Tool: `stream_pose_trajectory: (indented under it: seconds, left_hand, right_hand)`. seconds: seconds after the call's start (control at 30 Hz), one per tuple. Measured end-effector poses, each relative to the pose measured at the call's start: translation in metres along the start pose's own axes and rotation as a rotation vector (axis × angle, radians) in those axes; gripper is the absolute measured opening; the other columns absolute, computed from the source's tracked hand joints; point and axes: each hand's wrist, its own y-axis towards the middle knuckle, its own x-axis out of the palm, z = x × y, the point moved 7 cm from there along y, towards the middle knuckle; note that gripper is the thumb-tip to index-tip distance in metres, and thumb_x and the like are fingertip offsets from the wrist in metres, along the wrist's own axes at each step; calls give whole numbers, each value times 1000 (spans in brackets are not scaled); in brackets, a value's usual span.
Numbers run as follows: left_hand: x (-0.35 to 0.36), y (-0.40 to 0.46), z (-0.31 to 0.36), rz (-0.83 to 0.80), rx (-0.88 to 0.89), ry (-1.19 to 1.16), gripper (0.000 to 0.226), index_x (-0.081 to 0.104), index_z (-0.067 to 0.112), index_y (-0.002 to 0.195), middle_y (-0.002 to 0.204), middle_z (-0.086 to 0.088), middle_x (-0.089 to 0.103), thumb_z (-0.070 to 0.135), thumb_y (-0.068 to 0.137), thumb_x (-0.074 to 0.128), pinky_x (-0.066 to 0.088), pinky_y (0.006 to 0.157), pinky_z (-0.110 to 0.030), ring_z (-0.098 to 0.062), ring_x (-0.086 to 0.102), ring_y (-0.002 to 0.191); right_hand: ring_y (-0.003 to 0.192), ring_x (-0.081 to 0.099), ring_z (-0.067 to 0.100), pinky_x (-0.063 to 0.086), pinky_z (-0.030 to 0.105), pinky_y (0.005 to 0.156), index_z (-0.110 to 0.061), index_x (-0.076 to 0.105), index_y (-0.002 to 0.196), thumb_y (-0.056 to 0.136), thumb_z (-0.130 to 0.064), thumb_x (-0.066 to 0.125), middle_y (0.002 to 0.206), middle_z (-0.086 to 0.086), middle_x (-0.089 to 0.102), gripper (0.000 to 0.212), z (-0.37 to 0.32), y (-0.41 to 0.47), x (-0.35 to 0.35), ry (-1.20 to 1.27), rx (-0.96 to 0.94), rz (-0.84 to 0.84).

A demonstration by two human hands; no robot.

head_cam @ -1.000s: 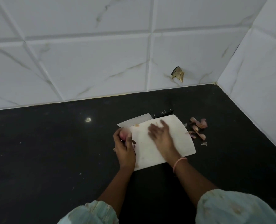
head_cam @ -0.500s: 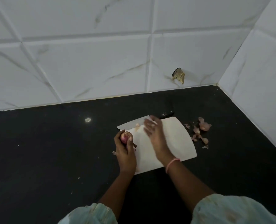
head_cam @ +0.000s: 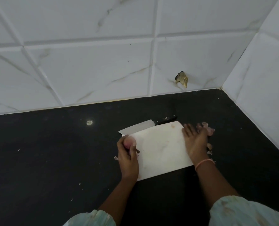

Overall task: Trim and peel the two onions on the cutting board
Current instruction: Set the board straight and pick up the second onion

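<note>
We see the left hand [head_cam: 129,158] curled around a pinkish onion [head_cam: 129,143], its grip closed on it at the left edge of the white cutting board [head_cam: 161,149]. The right hand [head_cam: 195,140] lies flat with fingers spread at the board's right edge, touching the loose onion peels [head_cam: 209,130] on the black table [head_cam: 54,160]. A knife [head_cam: 145,125] rests just behind the board, blade to the left, black handle to the right. Only one onion shows. A small chip marks the tiled wall [head_cam: 182,79].
</note>
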Motion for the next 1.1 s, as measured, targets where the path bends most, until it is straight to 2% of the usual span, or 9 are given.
stream_pose_trajectory:
  seconds: [0.1, 0.2, 0.27, 0.37, 0.47, 0.57, 0.77, 0.9, 1.1]
  left_hand:
    - [1, -1, 3, -4, 15, -3, 31, 48, 22, 133, 112, -1, 58, 23, 102, 54, 48, 70, -9, 3, 62, 77]
    - [2, -1, 5, -6, 9, -14, 28, 49, 27, 130, 107, -1, 61, 25, 102, 54, 50, 71, -15, 0, 63, 73]
    - [2, 0, 3, -21, 0, -45, 26, 49, 31, 127, 106, -7, 62, 30, 102, 54, 54, 71, -23, -5, 64, 72]
    - [0, -2, 9, -30, -17, -113, 29, 50, 24, 128, 103, -11, 64, 34, 101, 52, 55, 66, -23, -12, 64, 74]
    - [-15, 4, 17, 34, -76, -265, 45, 52, 10, 122, 90, -5, 64, 47, 96, 50, 53, 67, -33, -12, 63, 72]
    - [-46, 21, 20, 118, -133, -328, 48, 60, 20, 110, 94, -3, 64, 63, 91, 51, 53, 74, -44, -18, 62, 80]
    - [-83, 33, 18, 113, -302, -317, 44, 58, 15, 118, 92, -6, 69, 51, 104, 36, 53, 50, -26, -13, 64, 57]
    - [-72, 26, 24, 60, -255, -199, 47, 61, 5, 118, 94, -5, 71, 45, 105, 41, 54, 63, -29, -19, 67, 81]
    - [-41, 38, 19, -328, -239, 164, 27, 64, 24, 105, 101, 1, 73, 45, 103, 47, 52, 78, -29, -19, 69, 98]
  right_hand:
    - [125, 54, 24, 40, 38, 107, -18, 52, 131, 100, -37, 43, 135, 8, 55, 37, -36, -1, -21, -41, -124, 77]
    - [114, 64, 23, 45, 39, 103, -21, 49, 135, 99, -35, 46, 128, 9, 62, 38, -46, -12, -23, -257, -169, 9]
    - [112, 63, 21, 46, 35, 99, -26, 59, 124, 92, -36, 57, 118, 4, 68, 33, -42, -27, -18, -598, -225, -54]
    - [101, 63, 15, 41, 12, 79, -15, 72, 95, 88, -21, 69, 97, -4, 70, 10, -31, -52, -3, -1028, -365, -105]
    - [83, 64, 7, 41, 12, 72, -11, 71, 77, 94, -33, 63, 83, -3, 71, 28, -13, -82, 10, -1133, -456, -187]
    - [100, 61, 5, 40, 8, 89, -15, 73, 98, 101, -22, 51, 103, -4, 70, 23, 19, -105, 27, -1240, -515, -376]
    - [122, 50, 12, 37, 29, 110, -15, 56, 132, 98, -13, 50, 131, 1, 58, 36, 106, -168, 69, -1467, -587, -881]
    - [142, 30, 18, 15, 40, 122, -17, 40, 146, 98, -21, 47, 150, 4, 41, 49, 154, -190, 90, -1632, -667, -1137]
    - [151, 6, 23, 1, 50, 122, -10, 26, 152, 99, -38, 35, 160, 10, 22, 60, 179, -192, 70, -1973, -862, -1274]
